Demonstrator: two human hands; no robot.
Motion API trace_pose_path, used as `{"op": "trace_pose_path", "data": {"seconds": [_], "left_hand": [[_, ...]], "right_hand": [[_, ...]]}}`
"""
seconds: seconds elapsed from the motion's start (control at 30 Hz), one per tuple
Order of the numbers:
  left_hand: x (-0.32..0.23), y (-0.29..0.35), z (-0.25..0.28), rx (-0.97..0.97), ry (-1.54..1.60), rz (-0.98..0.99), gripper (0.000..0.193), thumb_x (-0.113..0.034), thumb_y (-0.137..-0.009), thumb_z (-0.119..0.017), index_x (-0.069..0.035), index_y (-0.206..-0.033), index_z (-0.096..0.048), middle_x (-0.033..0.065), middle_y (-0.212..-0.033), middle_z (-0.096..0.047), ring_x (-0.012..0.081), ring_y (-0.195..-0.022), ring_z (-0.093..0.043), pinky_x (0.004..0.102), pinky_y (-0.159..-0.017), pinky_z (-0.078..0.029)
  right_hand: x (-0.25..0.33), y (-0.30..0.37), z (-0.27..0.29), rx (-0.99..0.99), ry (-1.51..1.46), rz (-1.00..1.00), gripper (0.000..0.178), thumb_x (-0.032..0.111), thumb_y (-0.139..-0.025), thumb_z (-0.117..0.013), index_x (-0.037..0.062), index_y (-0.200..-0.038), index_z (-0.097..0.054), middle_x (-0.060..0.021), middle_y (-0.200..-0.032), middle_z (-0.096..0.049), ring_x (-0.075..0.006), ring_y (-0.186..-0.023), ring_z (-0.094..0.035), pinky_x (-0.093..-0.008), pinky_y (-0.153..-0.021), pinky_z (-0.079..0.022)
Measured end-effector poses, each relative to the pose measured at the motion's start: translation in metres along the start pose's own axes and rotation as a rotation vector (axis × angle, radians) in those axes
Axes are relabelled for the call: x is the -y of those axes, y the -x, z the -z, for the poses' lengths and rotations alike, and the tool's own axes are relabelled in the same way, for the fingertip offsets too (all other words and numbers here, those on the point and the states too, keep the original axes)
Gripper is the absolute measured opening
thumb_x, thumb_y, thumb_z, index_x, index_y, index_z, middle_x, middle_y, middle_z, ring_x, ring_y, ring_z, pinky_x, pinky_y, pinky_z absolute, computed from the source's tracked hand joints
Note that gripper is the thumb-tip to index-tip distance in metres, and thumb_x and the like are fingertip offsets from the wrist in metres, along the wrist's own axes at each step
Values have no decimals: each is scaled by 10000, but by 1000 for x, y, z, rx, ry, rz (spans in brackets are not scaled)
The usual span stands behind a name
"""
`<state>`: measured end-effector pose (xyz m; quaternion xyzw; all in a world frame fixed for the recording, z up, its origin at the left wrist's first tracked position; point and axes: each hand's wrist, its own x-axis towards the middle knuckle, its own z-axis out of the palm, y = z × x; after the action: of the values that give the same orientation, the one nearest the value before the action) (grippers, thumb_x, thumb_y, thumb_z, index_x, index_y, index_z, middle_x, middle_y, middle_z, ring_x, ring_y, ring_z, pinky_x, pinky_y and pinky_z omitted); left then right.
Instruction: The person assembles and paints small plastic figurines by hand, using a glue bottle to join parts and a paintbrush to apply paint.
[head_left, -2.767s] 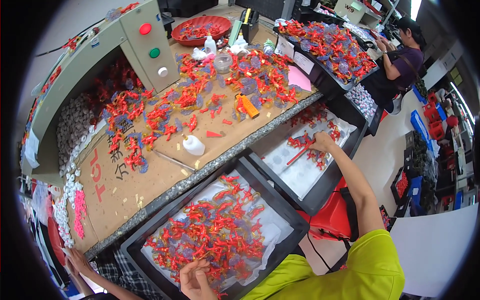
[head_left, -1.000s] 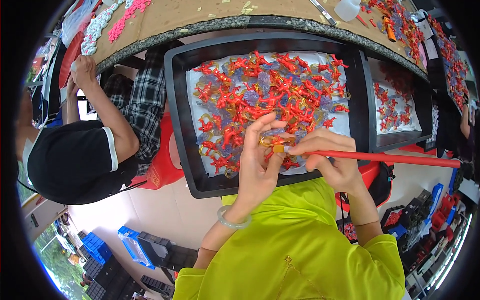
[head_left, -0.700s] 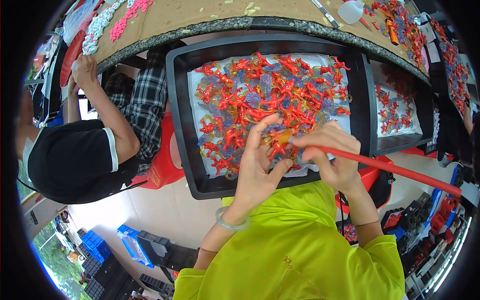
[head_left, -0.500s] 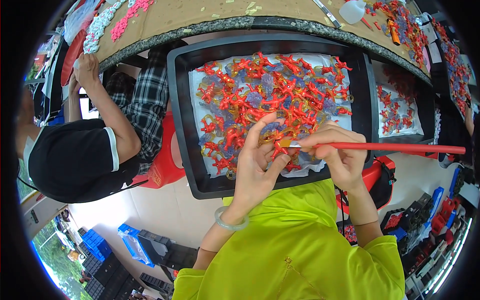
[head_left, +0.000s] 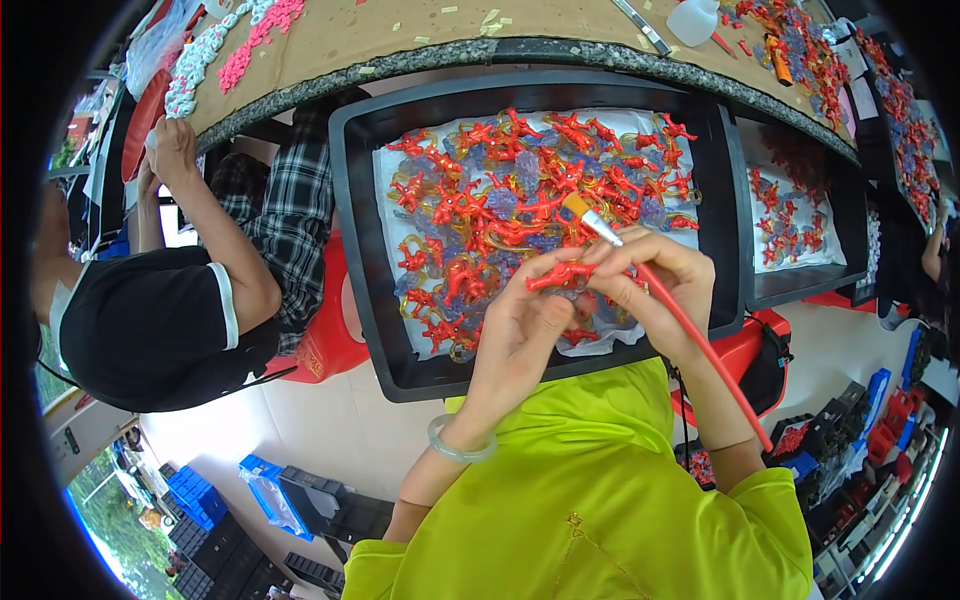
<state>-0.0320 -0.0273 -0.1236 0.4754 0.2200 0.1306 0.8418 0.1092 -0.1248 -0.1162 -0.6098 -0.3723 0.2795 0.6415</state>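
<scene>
My left hand (head_left: 525, 318) is closed on a small red figurine (head_left: 560, 274) with a glossy surface, above the near part of a black tray (head_left: 358, 240). The fingers of my right hand (head_left: 660, 285) touch the figurine's other end. That same hand grips a paintbrush with a red handle (head_left: 705, 355), its tan bristles (head_left: 576, 205) pointing up and away from the figurine. Beneath both hands, many red figurines with clear purple and yellow parts (head_left: 525, 175) lie on a white sheet (head_left: 395, 310) in the tray. My fingers hide part of the held figurine.
Beyond the tray runs a workbench with a stone edge (head_left: 440, 58), holding a second brush (head_left: 640, 25), a white bottle (head_left: 692, 22) and more figurines (head_left: 800, 50). Another tray (head_left: 800, 285) stands at the right. A co-worker in black (head_left: 150, 320) sits at the left on a red stool (head_left: 325, 320).
The brush has swung from level, with bristles at the figurine, to slanted, with bristles lifted away. My right fingers have come onto the figurine, which now lies more level.
</scene>
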Motion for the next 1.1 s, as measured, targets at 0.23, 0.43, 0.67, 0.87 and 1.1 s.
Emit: {"op": "trace_pose_path", "data": {"seconds": [0.23,0.43,0.67,0.87,1.1], "left_hand": [[3,-3,-6,-101,11,-67,457,-122,-925,-596,28,-1319,-420,111,-1228,-572,183,-1111,-565,295,-881,-484],[1,-2,1,-26,47,26,491,-224,-906,-631,48,-1273,-449,142,-1216,-582,218,-1033,-616,322,-846,-510],[8,1,-2,-100,75,-10,495,-47,-863,-663,22,-1294,-429,97,-1182,-563,145,-1067,-568,263,-862,-488],[5,3,-6,-109,108,43,517,-43,-835,-694,21,-1279,-435,95,-1154,-573,132,-1027,-570,245,-843,-481],[8,3,-4,-106,50,-10,416,-47,-824,-713,27,-1172,-498,82,-1071,-616,120,-988,-577,239,-827,-469]], "right_hand": [[7,2,-1,-64,-156,-214,149,-65,-842,-627,-58,-990,-630,-128,-959,-667,-162,-842,-656,-266,-785,-529],[20,2,12,-165,-47,-54,219,56,-937,-541,-46,-1111,-626,-108,-899,-680,-133,-798,-642,-261,-723,-520],[28,9,4,-44,333,163,156,9,-795,-650,-40,-938,-685,-120,-792,-671,-175,-670,-634,-266,-594,-489],[32,4,9,-38,269,91,97,-2,-817,-613,-35,-874,-685,-121,-791,-673,-178,-670,-636,-264,-594,-490],[28,-3,15,111,236,114,58,18,-811,-627,-11,-826,-675,-101,-781,-666,-169,-653,-614,-256,-570,-458]]}}
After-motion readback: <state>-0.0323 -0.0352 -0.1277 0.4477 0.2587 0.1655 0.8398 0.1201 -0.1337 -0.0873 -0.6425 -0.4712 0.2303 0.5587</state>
